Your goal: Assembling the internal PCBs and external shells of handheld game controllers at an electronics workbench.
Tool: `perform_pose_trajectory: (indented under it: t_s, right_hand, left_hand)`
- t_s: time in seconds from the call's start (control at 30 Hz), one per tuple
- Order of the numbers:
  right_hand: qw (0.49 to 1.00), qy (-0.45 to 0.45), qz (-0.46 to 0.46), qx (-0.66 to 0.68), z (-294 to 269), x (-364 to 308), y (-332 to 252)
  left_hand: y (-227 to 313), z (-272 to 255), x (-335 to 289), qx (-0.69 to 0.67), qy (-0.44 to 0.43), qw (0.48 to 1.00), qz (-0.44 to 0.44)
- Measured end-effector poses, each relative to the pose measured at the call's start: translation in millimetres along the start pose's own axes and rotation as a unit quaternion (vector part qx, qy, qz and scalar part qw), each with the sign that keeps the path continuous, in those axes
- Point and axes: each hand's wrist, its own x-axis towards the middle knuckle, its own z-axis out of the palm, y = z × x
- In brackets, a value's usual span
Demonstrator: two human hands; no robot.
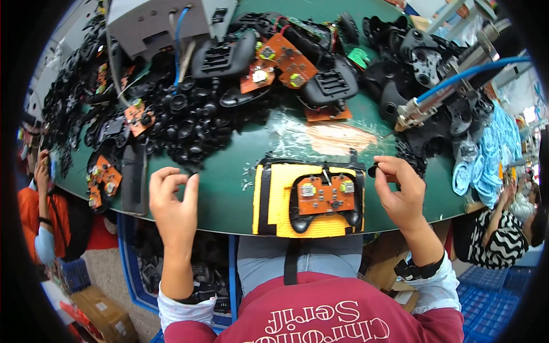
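The black shell (302, 222) lies on the yellow pad (275, 200) at the table's (226, 197) near edge, orange board (327, 198) inside. We judge the black piece (373, 170) wants a light pinch, clear of the board, the shell square on its pad. Our right hand (401, 191) hangs just beside the pad, forearm angled inward, fingers clamped on the piece; our left hand (171, 200) is raised, fingers curled toward the thumb, whether gripping anything we cannot tell.

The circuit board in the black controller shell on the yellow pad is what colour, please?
The circuit board is orange, seen best in the head view.
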Motion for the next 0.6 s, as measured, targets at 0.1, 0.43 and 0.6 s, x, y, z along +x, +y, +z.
perform_pose_trajectory:
  t_s: [0.1, 0.43, 0.6]
  right_hand:
    - [0.999, 0.007, 0.024, -0.025, 4, -26, 16]
    - [0.99, -0.128, -0.046, 0.04, -6, -28, -6]
    - [0.987, -0.143, -0.008, 0.067, -8, -34, -2]
  left_hand:
    - [14, -2, -3, -0.046, -0.025, 0.999, -0.015]
    - [57, 7, -23, -0.349, -0.113, 0.922, -0.122]
    - [57, 20, -25, -0.425, -0.189, 0.874, -0.142]
